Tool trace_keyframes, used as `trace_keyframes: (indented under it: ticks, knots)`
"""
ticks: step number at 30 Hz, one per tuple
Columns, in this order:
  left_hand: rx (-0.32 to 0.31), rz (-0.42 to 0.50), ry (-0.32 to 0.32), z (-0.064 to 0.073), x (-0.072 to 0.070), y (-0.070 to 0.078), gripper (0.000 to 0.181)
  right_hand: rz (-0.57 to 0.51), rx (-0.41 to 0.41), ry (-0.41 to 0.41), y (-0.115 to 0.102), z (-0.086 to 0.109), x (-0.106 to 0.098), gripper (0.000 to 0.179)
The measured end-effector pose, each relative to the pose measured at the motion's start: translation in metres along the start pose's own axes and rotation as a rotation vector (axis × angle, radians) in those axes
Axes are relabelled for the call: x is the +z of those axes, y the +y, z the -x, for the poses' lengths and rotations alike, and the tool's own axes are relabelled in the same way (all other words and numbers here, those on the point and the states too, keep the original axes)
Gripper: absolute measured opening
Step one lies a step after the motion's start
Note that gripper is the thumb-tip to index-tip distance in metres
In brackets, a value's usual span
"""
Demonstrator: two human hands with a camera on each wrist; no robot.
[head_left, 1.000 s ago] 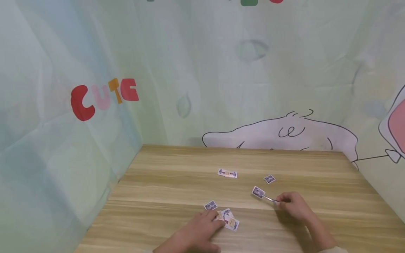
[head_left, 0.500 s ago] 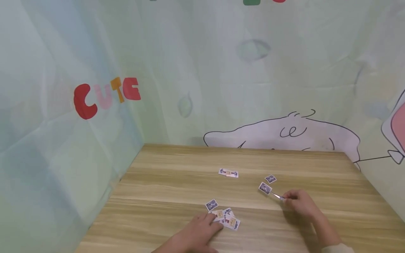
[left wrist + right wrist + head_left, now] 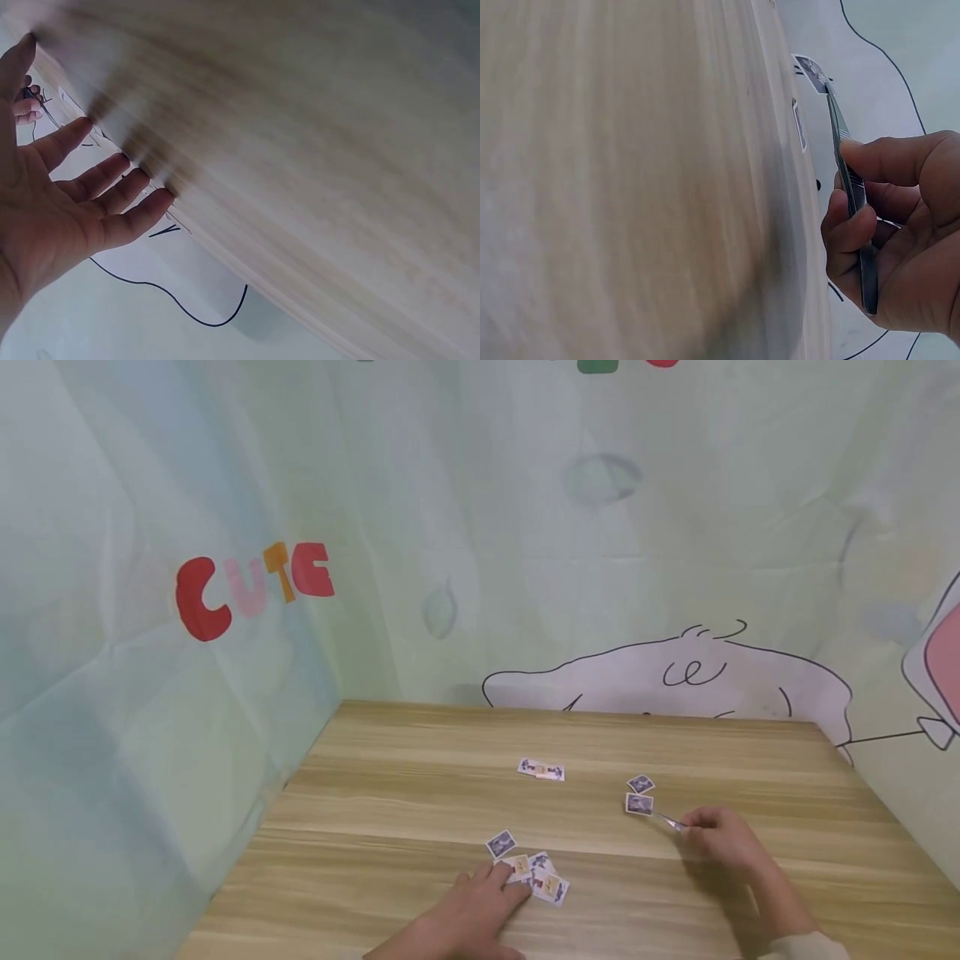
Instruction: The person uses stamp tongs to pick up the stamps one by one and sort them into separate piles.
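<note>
My right hand point(image 3: 726, 842) pinches a pair of tweezers point(image 3: 868, 277) between thumb and fingers. Their tips grip a small purple picture stamp point(image 3: 639, 804) with a white border, raised off the table in the right wrist view point(image 3: 808, 72). Just behind it in the head view lies another purple stamp point(image 3: 641, 784). With fingers spread, my left hand point(image 3: 474, 912) rests its fingertips at a cluster of overlapping stamps point(image 3: 551, 888); in the left wrist view the fingertips meet the tabletop. A single purple stamp point(image 3: 501, 844) lies beyond those fingers.
Farther back on the wood-grain table point(image 3: 420, 743) lies a strip of stamps point(image 3: 541, 770). A printed fabric backdrop point(image 3: 450, 527) rises along the table's back and left edges. Its drawing includes a large white animal point(image 3: 750, 685).
My right hand has moved right and slightly back, bringing the tweezered stamp close to the far purple stamp. The left hand has drawn back slightly, uncovering more of the cluster.
</note>
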State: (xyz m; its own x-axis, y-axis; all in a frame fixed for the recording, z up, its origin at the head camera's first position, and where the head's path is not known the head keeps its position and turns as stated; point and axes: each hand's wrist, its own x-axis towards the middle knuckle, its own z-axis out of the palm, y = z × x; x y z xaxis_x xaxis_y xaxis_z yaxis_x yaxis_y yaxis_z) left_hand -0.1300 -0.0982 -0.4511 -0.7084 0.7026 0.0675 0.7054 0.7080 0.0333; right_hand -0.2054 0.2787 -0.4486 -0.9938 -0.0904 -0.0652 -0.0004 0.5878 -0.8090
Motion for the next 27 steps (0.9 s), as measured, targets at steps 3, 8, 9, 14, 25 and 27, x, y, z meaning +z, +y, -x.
trace_keyframes:
  ticks: [3, 8, 9, 14, 25, 27]
  knots:
    - [0.002, -0.002, 0.0, 0.0, 0.0, -0.001, 0.071, 0.008, 0.007, 0.0, 0.002, -0.001, -0.003, 0.02]
    - [0.013, 0.002, -0.012, 0.0, 0.001, -0.002, 0.068, 0.016, 0.032, 0.012, 0.007, -0.003, -0.008, 0.02]
    - [0.016, 0.006, -0.017, 0.0, 0.001, -0.003, 0.068, 0.02, 0.029, 0.01, 0.008, -0.004, -0.008, 0.02]
    - [0.03, 0.034, -0.027, 0.0, 0.002, -0.005, 0.064, 0.02, 0.049, 0.017, 0.011, -0.012, -0.013, 0.019]
    - [0.054, 0.062, -0.027, 0.002, -0.001, -0.005, 0.056, -0.014, 0.098, 0.005, 0.013, -0.032, -0.018, 0.02]
    - [0.053, 0.065, -0.03, 0.003, -0.001, -0.005, 0.056, -0.032, 0.119, 0.002, 0.012, -0.033, -0.018, 0.02]
